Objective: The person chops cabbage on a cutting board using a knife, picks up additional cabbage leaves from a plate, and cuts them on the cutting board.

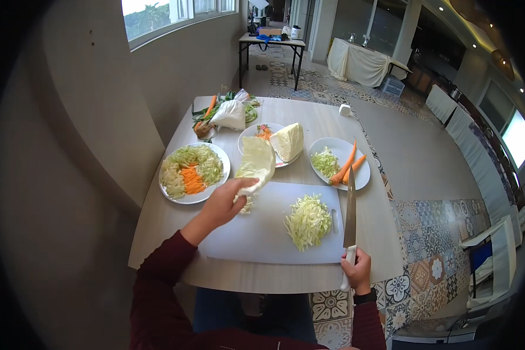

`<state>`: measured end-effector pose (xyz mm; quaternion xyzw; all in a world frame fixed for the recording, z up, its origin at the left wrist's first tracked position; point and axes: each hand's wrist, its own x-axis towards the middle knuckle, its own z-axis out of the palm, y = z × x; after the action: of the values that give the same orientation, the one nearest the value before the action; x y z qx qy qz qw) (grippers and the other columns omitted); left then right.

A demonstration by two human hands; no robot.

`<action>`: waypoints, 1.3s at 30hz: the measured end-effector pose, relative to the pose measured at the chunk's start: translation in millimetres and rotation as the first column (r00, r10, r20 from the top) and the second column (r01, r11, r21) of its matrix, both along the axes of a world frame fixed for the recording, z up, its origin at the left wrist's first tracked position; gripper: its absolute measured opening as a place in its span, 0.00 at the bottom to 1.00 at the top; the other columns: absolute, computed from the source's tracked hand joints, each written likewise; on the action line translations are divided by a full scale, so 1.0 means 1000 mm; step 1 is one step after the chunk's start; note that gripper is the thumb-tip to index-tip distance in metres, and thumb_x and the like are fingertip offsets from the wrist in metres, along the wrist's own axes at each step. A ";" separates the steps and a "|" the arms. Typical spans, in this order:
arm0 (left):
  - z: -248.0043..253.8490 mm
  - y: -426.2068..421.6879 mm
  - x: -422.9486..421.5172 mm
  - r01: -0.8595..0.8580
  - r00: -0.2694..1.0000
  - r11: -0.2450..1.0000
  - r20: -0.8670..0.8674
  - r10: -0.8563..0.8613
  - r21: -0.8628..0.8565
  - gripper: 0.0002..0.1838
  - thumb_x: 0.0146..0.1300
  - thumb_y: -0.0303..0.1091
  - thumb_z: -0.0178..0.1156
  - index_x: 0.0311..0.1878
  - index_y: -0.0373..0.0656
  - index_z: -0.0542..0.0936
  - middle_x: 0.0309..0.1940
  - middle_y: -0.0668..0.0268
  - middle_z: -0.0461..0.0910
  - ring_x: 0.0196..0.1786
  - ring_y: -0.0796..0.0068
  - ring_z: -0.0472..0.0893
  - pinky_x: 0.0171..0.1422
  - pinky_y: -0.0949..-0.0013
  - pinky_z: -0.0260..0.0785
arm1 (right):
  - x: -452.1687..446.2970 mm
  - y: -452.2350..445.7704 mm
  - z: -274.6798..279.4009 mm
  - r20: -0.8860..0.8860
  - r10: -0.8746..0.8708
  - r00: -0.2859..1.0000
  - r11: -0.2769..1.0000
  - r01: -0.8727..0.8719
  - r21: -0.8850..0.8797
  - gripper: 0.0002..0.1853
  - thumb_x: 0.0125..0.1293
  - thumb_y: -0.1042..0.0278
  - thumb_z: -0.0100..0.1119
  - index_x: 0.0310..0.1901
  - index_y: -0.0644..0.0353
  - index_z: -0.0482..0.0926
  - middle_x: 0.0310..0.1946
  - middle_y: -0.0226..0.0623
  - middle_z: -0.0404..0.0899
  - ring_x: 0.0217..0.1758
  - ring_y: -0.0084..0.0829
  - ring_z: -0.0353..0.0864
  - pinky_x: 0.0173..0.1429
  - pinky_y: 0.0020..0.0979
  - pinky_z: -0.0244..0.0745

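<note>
My left hand [223,201] is closed on a pale cabbage leaf [255,158], lifted over the far left part of the white cutting board [256,233]. In my right hand [357,270], at the board's right edge, is the white handle of a large kitchen knife [350,213], its blade pointing away from me. A heap of shredded cabbage [308,221] lies on the right half of the board. A few more shreds sit near my left hand, partly hidden by it. Behind the leaf, a cabbage wedge [287,142] rests on a plate with some shredded carrot [263,133].
At the left, a plate [168,194] holds shredded cabbage around carrot strips [192,179]. Another plate [363,175] at the right carries two whole carrots [345,164] and chopped cabbage. A white-filled plastic bag [230,115] and vegetables lie at the back left. A wall borders the table's left side.
</note>
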<state>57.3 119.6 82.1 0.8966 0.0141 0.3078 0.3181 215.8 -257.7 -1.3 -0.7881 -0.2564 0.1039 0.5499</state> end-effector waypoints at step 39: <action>-0.039 -0.017 -0.028 -0.036 0.983 0.997 0.182 0.023 0.072 0.11 0.48 0.29 0.64 0.37 0.41 0.79 0.54 0.53 0.77 0.56 0.51 0.75 0.61 0.54 0.64 | -0.006 0.001 0.012 -0.095 -0.004 0.995 0.999 0.000 -0.046 0.07 0.51 0.72 0.60 0.32 0.63 0.75 0.22 0.27 0.73 0.24 0.16 0.70 0.29 0.23 0.65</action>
<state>29.3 102.5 43.4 0.8759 -0.0133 0.3932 0.2795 210.1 -256.5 10.6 -0.7949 -0.2268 0.1465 0.5434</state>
